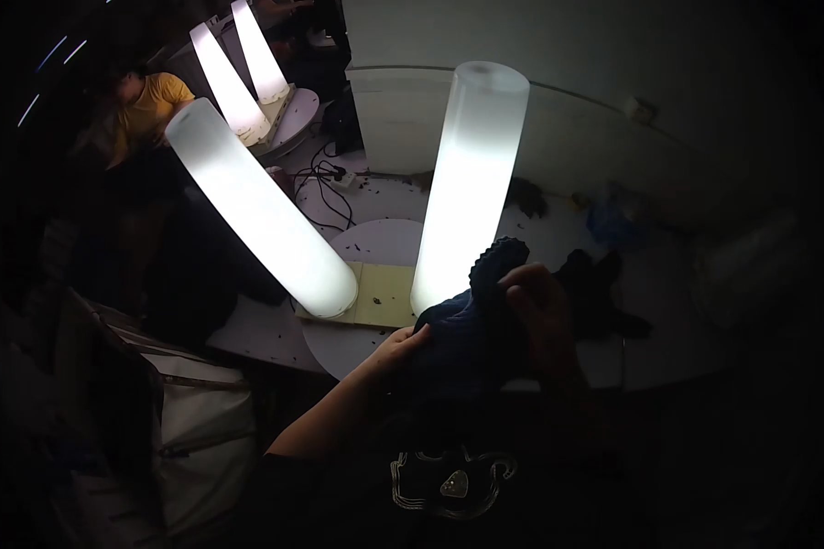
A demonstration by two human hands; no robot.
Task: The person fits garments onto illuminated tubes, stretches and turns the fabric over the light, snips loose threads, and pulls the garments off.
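A dark blue knitted piece [462,334] with a thick, ribbed edge hangs between my two hands, in front of the lit tubes. My left hand [403,344] grips its left side, thumb on top. At the upper right, my right hand [536,291] pinches the knit just below the ribbed end. The lower part of the piece fades into shadow, so its full shape is hidden. Right behind it stands an upright glowing white tube [474,174]. A second glowing tube [261,210] leans away to the left. Both rise from a pale yellow base [383,295].
The base sits on a round white board [325,343] on a table. Dark cloth [600,293] lies at right, near a blue bag [613,220]. Black cables [325,178] run behind. A white sack [206,430] stands lower left. A person in yellow [156,101] sits near more lit tubes.
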